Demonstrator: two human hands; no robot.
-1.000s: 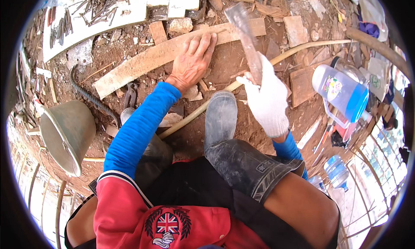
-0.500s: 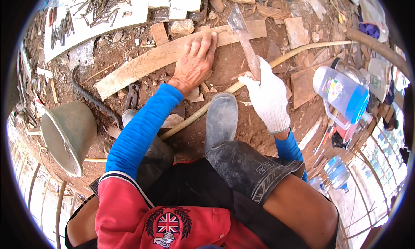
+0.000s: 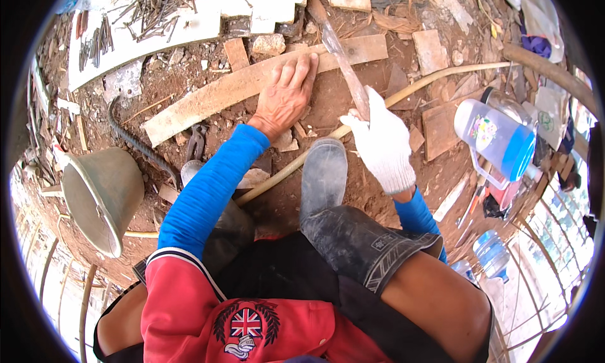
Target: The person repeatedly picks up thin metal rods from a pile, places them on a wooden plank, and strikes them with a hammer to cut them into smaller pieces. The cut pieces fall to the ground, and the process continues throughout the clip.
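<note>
My bare left hand point(image 3: 285, 98) lies on a long wooden plank point(image 3: 208, 97), its fingers stretched out and pressing on the top face. The plank lies slantwise on the soil ahead of my boots. In a white knitted glove, my right hand point(image 3: 382, 142) is closed round the wooden handle of a hatchet point(image 3: 348, 72). The hatchet's head is now seen almost edge-on, over the plank to the right of my left fingers. I cannot tell whether the head touches the wood.
Pincers point(image 3: 196, 142) and a bent steel bar point(image 3: 142, 145) lie left of my boots point(image 3: 324, 177). A bucket point(image 3: 104, 199) is further left. Loose nails point(image 3: 154, 10) rest on a white sheet point(image 3: 195, 32). A bamboo pole point(image 3: 428, 79) crosses the ground; a water jug point(image 3: 495, 139) lies right.
The hatchet has swung a little left and down, and its head has turned from flat to nearly edge-on. My right hand has shifted slightly left; my left hand keeps its place on the plank.
</note>
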